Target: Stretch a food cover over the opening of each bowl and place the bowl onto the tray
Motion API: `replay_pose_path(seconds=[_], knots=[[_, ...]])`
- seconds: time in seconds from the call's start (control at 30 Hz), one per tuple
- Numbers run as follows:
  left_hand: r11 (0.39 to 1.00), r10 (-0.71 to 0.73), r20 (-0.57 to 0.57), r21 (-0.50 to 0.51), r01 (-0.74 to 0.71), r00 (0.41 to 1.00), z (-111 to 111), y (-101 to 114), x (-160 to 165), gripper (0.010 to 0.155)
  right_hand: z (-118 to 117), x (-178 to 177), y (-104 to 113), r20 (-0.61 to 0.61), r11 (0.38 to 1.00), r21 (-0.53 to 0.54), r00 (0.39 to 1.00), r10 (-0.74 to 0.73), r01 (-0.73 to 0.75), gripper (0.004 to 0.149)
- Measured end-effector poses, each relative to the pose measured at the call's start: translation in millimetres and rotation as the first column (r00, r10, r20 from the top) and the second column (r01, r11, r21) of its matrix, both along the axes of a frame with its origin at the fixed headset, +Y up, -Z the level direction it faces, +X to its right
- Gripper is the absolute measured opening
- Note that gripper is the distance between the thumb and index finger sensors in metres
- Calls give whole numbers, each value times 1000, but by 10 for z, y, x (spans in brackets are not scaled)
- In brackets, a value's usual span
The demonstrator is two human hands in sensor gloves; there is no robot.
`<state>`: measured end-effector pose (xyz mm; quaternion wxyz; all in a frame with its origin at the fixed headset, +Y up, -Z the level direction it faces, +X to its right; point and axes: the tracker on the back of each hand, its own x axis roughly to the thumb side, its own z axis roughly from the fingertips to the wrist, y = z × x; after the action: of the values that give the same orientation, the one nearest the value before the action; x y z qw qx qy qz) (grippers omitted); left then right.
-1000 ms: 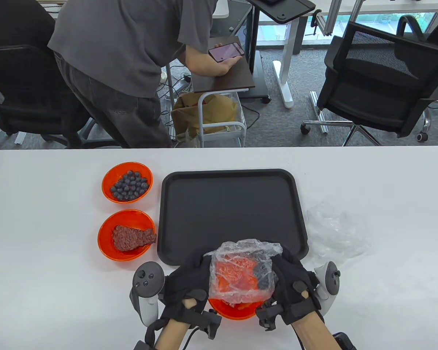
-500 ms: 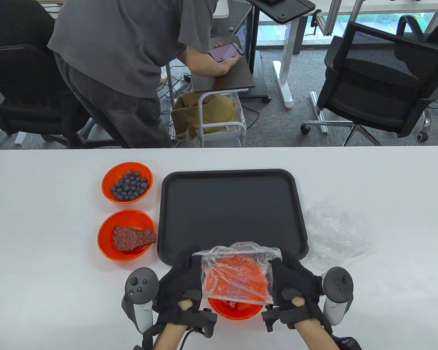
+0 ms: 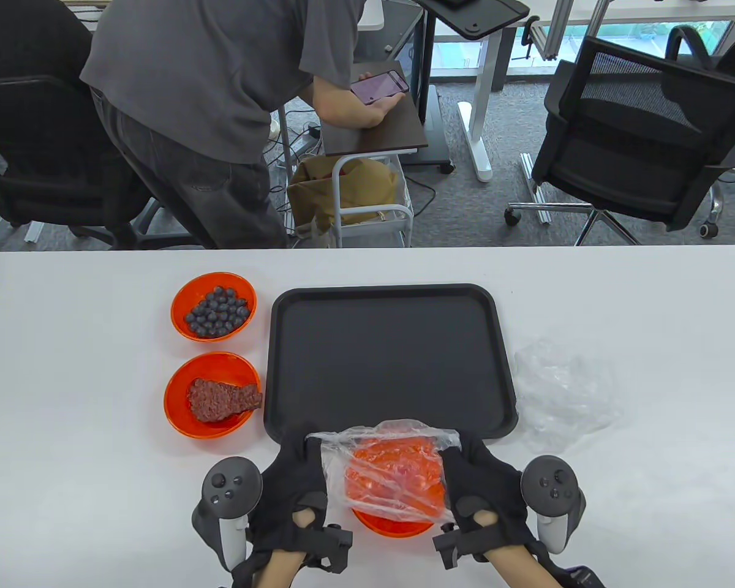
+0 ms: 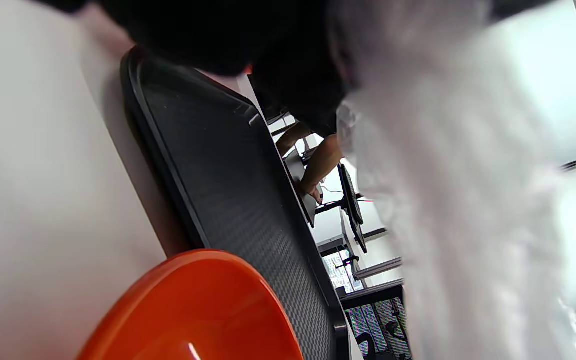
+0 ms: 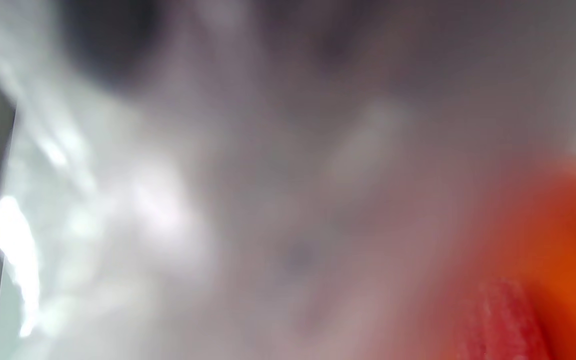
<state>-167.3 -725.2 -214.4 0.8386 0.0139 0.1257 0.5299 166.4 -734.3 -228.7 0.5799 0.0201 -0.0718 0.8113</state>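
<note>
Both gloved hands hold a clear plastic food cover (image 3: 386,468) stretched over an orange bowl (image 3: 395,525) of red food at the table's near edge. My left hand (image 3: 300,484) grips the cover's left edge and my right hand (image 3: 474,481) grips its right edge. The black tray (image 3: 392,358) lies just beyond them. In the left wrist view the bowl's orange rim (image 4: 193,310) shows beside the tray (image 4: 228,190) and the blurred cover (image 4: 458,200). The right wrist view is filled by blurred cover (image 5: 168,210) with orange bowl (image 5: 568,235) at the right.
Two orange bowls stand left of the tray: one with blueberries (image 3: 214,306), one with a slab of meat (image 3: 213,395). More crumpled clear covers (image 3: 566,392) lie right of the tray. A person (image 3: 208,92) stands beyond the table's far edge, among office chairs.
The hands have drawn apart and come down, pulling the bunched cover wider and flatter over the bowl. The trackers have swung outwards.
</note>
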Motion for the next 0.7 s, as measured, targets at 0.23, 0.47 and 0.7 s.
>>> replay_pose_path(seconds=[0.23, 0.47, 0.7], knots=[[978, -204, -6, -33, 204, 979, 119, -23, 31, 46, 108, 109, -11, 29, 998, -20, 998, 61, -61, 46], [935, -341, 32, -96, 342, 940, 220, -125, 166, 46, 224, 187, -89, 72, 989, -52, 987, 144, -140, 45], [883, -449, 69, -115, 454, 891, 228, -222, 289, 47, 200, 227, -204, 120, 974, -83, 968, 219, -210, 46]])
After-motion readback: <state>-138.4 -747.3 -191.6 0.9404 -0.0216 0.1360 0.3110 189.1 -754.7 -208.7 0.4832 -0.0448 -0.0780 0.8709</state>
